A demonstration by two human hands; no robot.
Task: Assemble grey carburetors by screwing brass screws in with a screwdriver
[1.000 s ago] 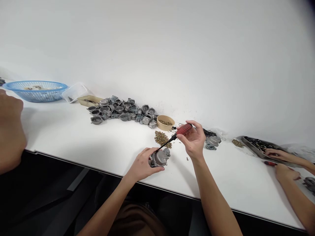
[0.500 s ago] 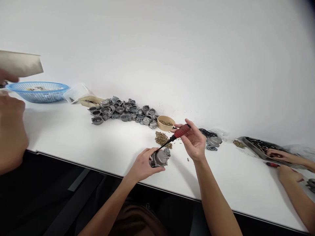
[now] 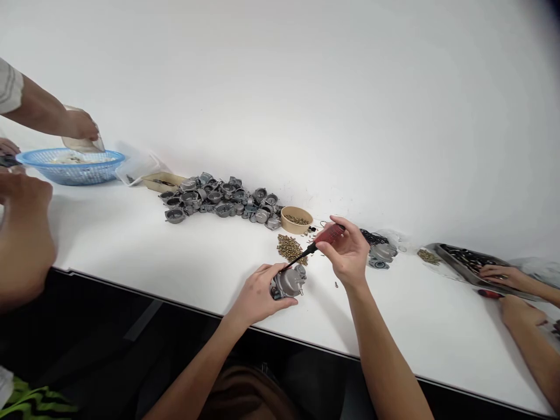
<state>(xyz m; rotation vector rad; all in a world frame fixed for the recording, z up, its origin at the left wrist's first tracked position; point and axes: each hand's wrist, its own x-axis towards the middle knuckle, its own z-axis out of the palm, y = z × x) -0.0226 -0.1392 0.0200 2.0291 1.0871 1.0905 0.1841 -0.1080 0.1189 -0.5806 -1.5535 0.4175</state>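
My left hand (image 3: pixel 258 294) is wrapped round a grey metal carburetor (image 3: pixel 290 282) near the table's front edge. In my right hand (image 3: pixel 349 256) is a screwdriver with a red handle (image 3: pixel 329 234), slanting down to the left. Its dark shaft meets the carburetor's upper left rim beside my left fingertips; the tip itself is too small to make out. Just behind the carburetor lies a heap of brass screws (image 3: pixel 292 248). A round tan tub (image 3: pixel 296 220) holding more of these screws stands behind the heap. One loose screw (image 3: pixel 336 284) lies right of the carburetor.
Many carburetor bodies (image 3: pixel 223 198) are piled at the back left, by a tan tray (image 3: pixel 163 182) and a blue basket (image 3: pixel 72 169). A co-worker's hand (image 3: pixel 83 125) holds a bag over the basket. At right, another person's hand (image 3: pixel 503 275) reaches into a metal tray (image 3: pixel 459 262).
My right hand has closed more round the screwdriver handle, which has turned slightly. At left, a co-worker's arm has come into view with the bag, now lowered over the blue basket.
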